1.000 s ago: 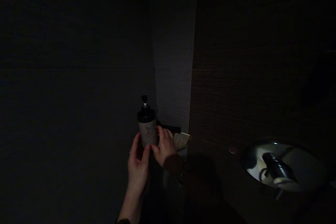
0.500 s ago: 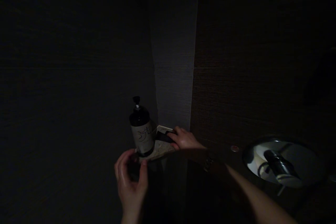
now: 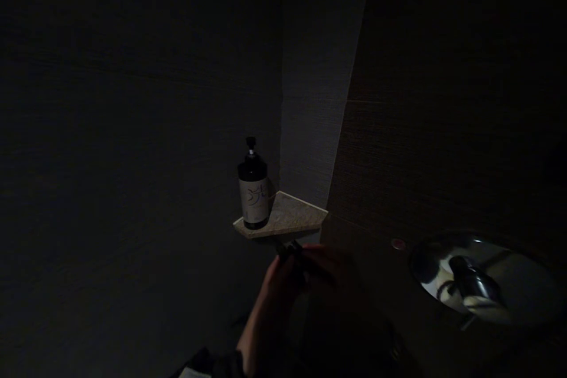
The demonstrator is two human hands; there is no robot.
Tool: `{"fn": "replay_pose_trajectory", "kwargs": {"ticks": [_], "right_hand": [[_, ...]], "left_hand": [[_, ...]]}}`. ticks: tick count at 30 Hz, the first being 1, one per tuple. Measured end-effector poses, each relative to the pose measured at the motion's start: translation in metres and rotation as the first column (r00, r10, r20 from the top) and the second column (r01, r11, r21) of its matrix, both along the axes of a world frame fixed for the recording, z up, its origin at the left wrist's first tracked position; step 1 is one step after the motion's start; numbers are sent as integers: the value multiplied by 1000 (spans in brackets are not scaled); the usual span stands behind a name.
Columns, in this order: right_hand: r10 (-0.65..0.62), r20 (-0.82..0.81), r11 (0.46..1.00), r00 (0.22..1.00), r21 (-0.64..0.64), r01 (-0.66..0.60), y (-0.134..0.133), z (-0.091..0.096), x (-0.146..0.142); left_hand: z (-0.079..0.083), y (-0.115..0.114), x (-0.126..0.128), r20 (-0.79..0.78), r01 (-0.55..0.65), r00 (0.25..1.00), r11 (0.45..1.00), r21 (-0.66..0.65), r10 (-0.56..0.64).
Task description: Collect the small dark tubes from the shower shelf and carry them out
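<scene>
Very dark. Left hand (image 3: 277,286) and right hand (image 3: 336,274) meet below shelf (image 3: 292,218), both grips pinching a small dark object (image 3: 292,250). Bottle (image 3: 253,192) upright on shelf.

Pump bottle (image 3: 253,189) stands upright on the left end of the corner shelf (image 3: 290,218), which is set into the angle where the walls meet. Below and just in front of the shelf, the left hand (image 3: 277,289) and right hand (image 3: 336,271) come together around a small object (image 3: 292,250) (too dim to identify). To the right, well apart from the shelf, the tap handle (image 3: 469,283) projects from its round wall plate (image 3: 509,274).
</scene>
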State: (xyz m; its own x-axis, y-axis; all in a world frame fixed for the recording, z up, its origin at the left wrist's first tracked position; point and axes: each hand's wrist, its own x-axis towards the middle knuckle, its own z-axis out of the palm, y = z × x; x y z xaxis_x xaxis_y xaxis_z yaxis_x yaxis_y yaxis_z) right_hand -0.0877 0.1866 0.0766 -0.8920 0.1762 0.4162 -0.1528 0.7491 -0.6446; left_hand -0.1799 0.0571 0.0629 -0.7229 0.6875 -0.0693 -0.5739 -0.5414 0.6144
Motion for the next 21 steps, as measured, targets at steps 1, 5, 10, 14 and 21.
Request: {"fn": "replay_pose_trajectory", "kwargs": {"ticks": [1, 5, 10, 14, 21], "right_hand": [[7, -3, 989, 1000, -151, -7, 5, 4, 4], [10, 69, 913, 998, -408, 19, 17, 31, 14], [126, 99, 931, 987, -356, -83, 30, 41, 17], [314, 204, 927, 927, -276, -253, 30, 27, 14], [583, 277, 812, 764, -172, -557, -27, 9, 12]], "left_hand": [[0, -4, 5, 20, -6, 1000, 1000, 3, 6], [0, -20, 21, 134, -86, 988, 995, 50, 79], [2, -43, 45, 199, -63, 978, 997, 32, 55], [-1, -64, 79, 166, -120, 980, 990, 70, 107], [-19, -83, 145, 190, -170, 966, 985, -44, 175]]}}
